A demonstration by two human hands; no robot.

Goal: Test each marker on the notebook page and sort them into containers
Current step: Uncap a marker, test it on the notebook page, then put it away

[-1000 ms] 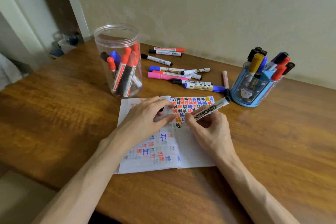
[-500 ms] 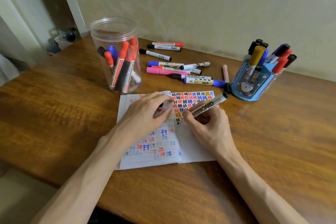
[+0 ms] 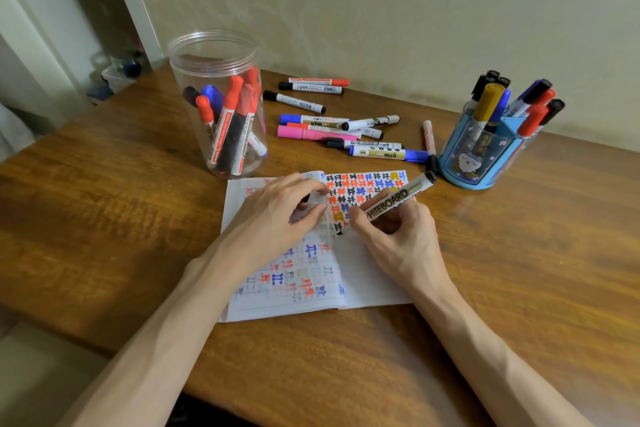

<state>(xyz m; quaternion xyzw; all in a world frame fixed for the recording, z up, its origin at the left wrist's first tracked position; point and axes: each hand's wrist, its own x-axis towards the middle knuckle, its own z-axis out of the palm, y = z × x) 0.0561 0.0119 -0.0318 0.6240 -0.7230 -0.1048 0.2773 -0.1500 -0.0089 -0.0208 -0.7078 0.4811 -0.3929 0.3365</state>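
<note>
Whiteboard marker (image 3: 394, 199), tip on notebook (image 3: 363, 281) R page, mid table (image 3: 519, 270), gripped low on barrel by R hand (image 3: 401, 239) fingers; L hand (image 3: 277, 215) pins L page, pinching apparent dark cap (image 3: 306, 198); judged light, rigid, smooth plastic, so hold mid-barrel.

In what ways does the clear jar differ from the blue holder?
The jar is clear and tall; the holder is blue and lower, with a cartoon print. The jar's markers sit below its rim; the holder's markers stick out above its top. Both stand upright on the table.
</note>
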